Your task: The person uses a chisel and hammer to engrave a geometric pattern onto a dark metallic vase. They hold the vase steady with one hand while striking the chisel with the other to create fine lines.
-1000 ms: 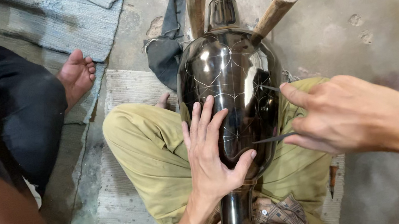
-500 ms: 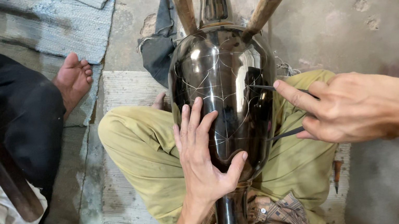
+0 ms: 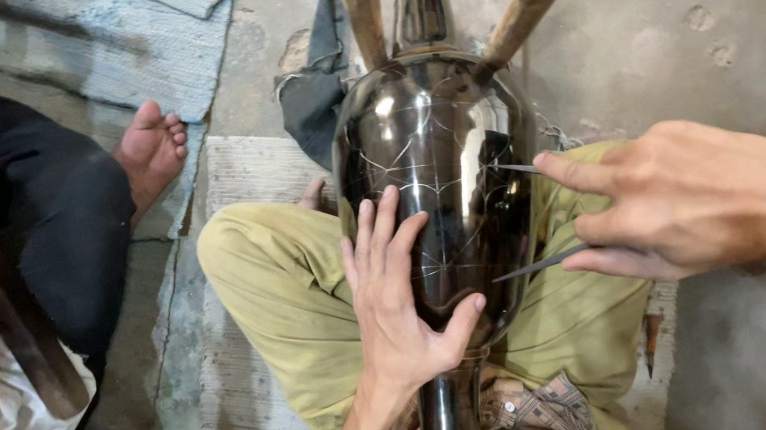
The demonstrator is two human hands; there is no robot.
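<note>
The person is sitting cross-legged on the floor (image 3: 678,19) with a dark, shiny metal vase (image 3: 436,197) lying across the lap, its neck pointing far and resting between two wooden pegs (image 3: 362,6). The left hand (image 3: 398,314) is lying flat and spread on the near left side of the vase, thumb hooked round its belly, pressing rather than gripping. The right hand (image 3: 675,202) is closing on a thin two-pronged metal tool (image 3: 537,263), whose tips are touching the right side of the vase among fine scratched lines. Another person's bare foot (image 3: 153,148) is resting on the floor at the far left, well apart.

The polished surface looks slippery, so the points could skid and leave a stray scratch across the pattern. If the flat palm is easing off, the vase could roll on the lap against the pegs, throwing the line off.
</note>
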